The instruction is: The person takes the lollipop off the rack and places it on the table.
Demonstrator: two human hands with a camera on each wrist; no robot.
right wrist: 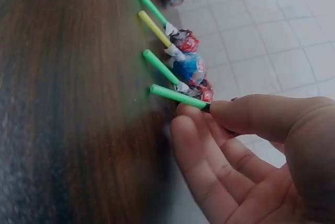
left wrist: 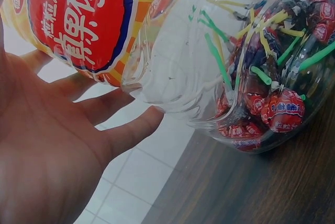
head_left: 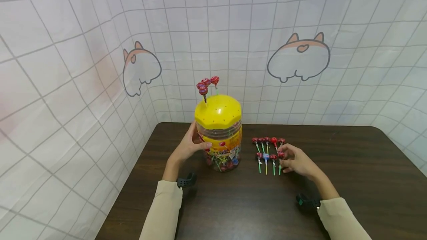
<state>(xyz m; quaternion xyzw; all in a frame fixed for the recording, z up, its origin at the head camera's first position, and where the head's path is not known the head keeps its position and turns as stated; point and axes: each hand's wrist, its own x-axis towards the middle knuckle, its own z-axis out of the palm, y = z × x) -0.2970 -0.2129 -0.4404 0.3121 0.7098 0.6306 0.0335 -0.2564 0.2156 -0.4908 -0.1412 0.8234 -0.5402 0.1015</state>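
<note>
A clear plastic candy jar (head_left: 224,149) with a yellow lid (head_left: 218,112) stands upright on the table. Its label is yellow and red, and lollipops (left wrist: 282,110) with green and yellow sticks lie inside. Several red-wrapped lollipops (head_left: 203,90) stick up from the lid's left and back. My left hand (head_left: 186,149) holds the jar's left side, thumb at the front and fingers behind. To the right, my right hand (head_left: 298,163) pinches a green-stick lollipop (right wrist: 179,97) between thumb and fingers at the right end of the nearer row. Its wrapped head is mostly hidden in the right wrist view.
Two rows of lollipops lie on the dark wooden table (head_left: 233,203), right of the jar. The farther row (head_left: 267,140) is all red; the nearer includes a blue lollipop (head_left: 265,156). A white gridded curtain (head_left: 227,47) hangs behind the table and along its left.
</note>
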